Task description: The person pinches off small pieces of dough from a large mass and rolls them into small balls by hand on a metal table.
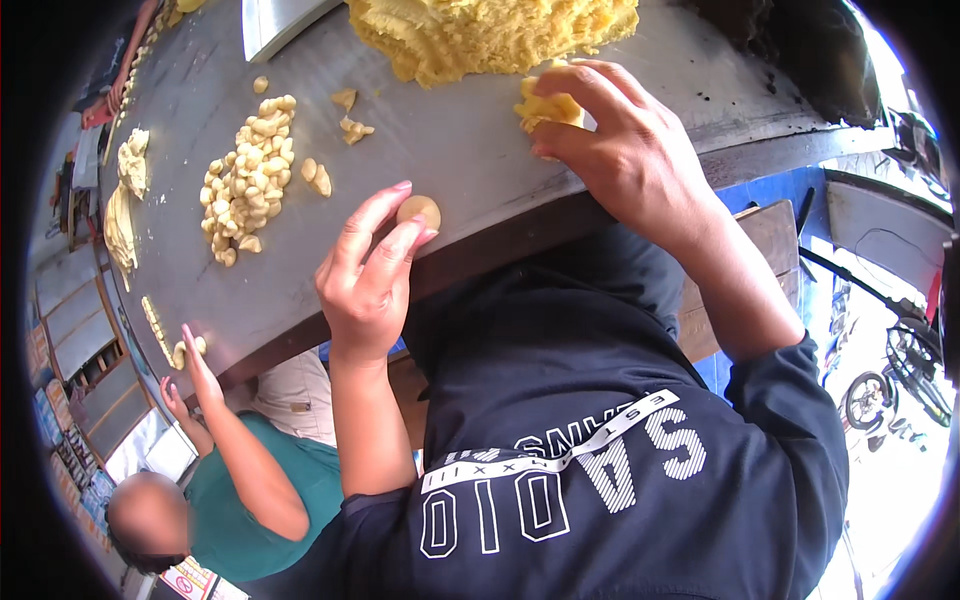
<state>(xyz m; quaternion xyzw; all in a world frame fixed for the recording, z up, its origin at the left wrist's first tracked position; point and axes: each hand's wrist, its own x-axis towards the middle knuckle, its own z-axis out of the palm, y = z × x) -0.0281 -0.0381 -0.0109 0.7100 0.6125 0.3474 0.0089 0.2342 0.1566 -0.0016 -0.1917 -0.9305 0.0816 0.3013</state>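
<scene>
Left hand [368, 275] pinches one small round dough ball [419, 211] between thumb and fingertips, at near edge of grey metal table [450, 140]; ball round, no clear long axis. Right hand [615, 140] curls half-closed over dough lump [545, 108] beside one big dough mass [490, 35]. Pile of shaped pieces [247, 175] left, too many to count. Co-worker's hand [195, 365] at table edge.

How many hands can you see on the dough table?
3. The left hand pinches a small dough ball at the table's near edge; the right hand grips a dough lump; a co-worker's hand touches dough lower left. Their other hand may be hidden.
</scene>
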